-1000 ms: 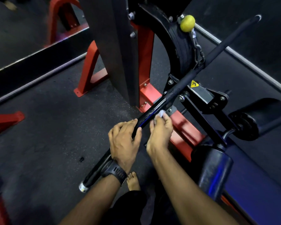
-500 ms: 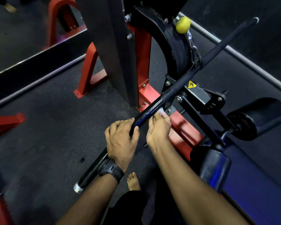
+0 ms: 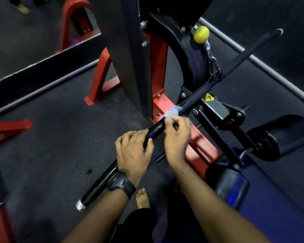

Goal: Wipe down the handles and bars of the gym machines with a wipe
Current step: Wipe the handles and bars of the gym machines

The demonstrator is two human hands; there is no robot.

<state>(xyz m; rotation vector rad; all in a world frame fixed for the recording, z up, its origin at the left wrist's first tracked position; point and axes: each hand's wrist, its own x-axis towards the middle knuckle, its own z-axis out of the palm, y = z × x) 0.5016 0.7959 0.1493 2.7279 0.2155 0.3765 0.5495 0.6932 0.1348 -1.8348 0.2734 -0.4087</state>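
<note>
Wipe [image 3: 173, 111], pale blue, lies on the black pull bar [image 3: 200, 93] mid-length, pinched by the grip of the right hand [image 3: 178, 137]. Just nearer, the left hand [image 3: 132, 151] has its grip clenched round the same bar.

A long black bar [image 3: 197, 98] is running diagonally from its chrome end at the lower left up to the upper right; 2 hands are working on it. The left hand [image 3: 132, 155], wearing a black watch [image 3: 121, 185], is gripping the bar with fingers curled over the top; the right hand [image 3: 177, 135], just beside it and further up the bar, is pinching a pale wipe [image 3: 173, 111] against the bar. A chain [image 3: 212, 62] below a yellow ball [image 3: 201, 34] is hanging onto the bar's middle; a red frame [image 3: 158, 71] is standing behind; 1 bare foot [image 3: 143, 199] is resting on the dark floor [image 3: 60, 137].
</note>
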